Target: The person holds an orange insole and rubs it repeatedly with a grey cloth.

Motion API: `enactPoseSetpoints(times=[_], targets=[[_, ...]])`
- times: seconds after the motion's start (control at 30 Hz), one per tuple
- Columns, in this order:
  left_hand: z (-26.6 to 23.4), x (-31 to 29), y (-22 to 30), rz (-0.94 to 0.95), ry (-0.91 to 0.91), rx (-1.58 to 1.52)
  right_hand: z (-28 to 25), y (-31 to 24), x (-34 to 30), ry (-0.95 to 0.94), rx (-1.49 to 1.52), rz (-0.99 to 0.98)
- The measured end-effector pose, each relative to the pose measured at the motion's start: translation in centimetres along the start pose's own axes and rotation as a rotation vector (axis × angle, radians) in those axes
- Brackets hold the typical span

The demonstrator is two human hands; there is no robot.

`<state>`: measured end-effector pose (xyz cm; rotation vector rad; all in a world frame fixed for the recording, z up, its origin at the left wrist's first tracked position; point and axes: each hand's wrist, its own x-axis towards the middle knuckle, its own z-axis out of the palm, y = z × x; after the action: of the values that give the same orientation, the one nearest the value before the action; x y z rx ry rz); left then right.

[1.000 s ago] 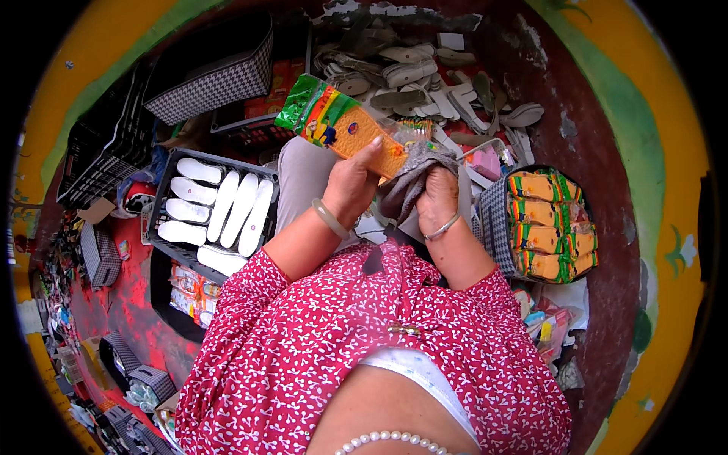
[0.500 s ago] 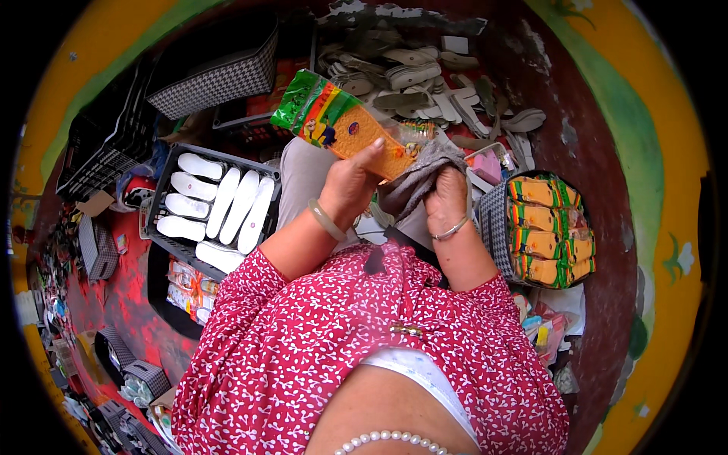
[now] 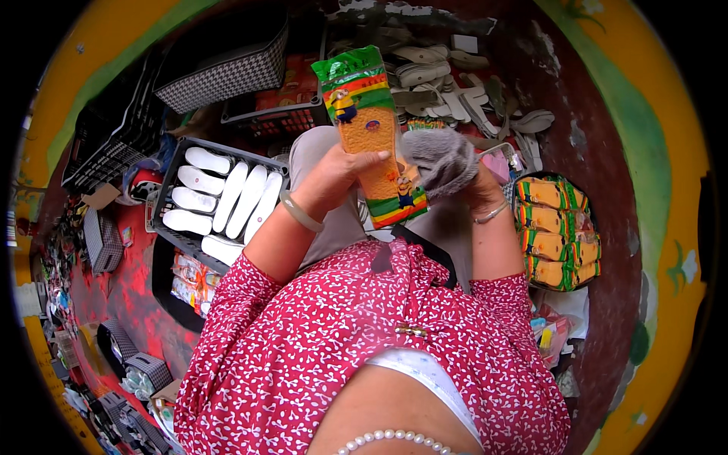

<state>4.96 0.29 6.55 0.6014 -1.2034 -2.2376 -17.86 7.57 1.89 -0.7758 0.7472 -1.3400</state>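
My left hand (image 3: 336, 176) grips a packaged insole (image 3: 371, 136), its thumb lying across the front. The pack is clear with green, yellow and red printed ends, and a textured orange insole shows inside. It stands nearly upright, its top end away from me. Just to its right, my right hand (image 3: 485, 189) is closed on a fluffy grey cloth (image 3: 441, 161). The cloth covers most of the right fingers and lies close against the pack's right edge; whether they touch I cannot tell.
At left, a black crate (image 3: 171, 227) holds several white insoles (image 3: 199, 180). A checked basket (image 3: 523, 284) of similar packed orange insoles stands at right. Loose insoles (image 3: 425, 72) are heaped at the far side, beside another checked basket (image 3: 220, 83). Small goods (image 3: 550, 334) lie near my right elbow.
The packaged insole has turned from slanting left to nearly upright, its lower end coming clear of the cloth. My right hand has moved right with the cloth.
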Motion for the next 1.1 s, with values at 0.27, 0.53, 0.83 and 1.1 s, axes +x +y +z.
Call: enactPoseSetpoints(times=[0.27,0.53,0.83,1.1], targets=[[1.0,0.7,-0.8,0.129,0.031,0.166,7.4,0.8,0.4,0.099,-0.124,-0.008],[0.6,2.5,-1.9,0.216,0.212,-0.028,4.3,6.0,2.0,0.104,-1.253,-0.356],[-0.2,2.8,-2.3,0.420,0.256,0.015,4.3,5.2,1.5,0.108,-1.172,-0.453],[0.6,2.2,-1.0,0.424,0.302,0.083,5.2,4.3,0.4,0.168,-0.877,-0.498]])
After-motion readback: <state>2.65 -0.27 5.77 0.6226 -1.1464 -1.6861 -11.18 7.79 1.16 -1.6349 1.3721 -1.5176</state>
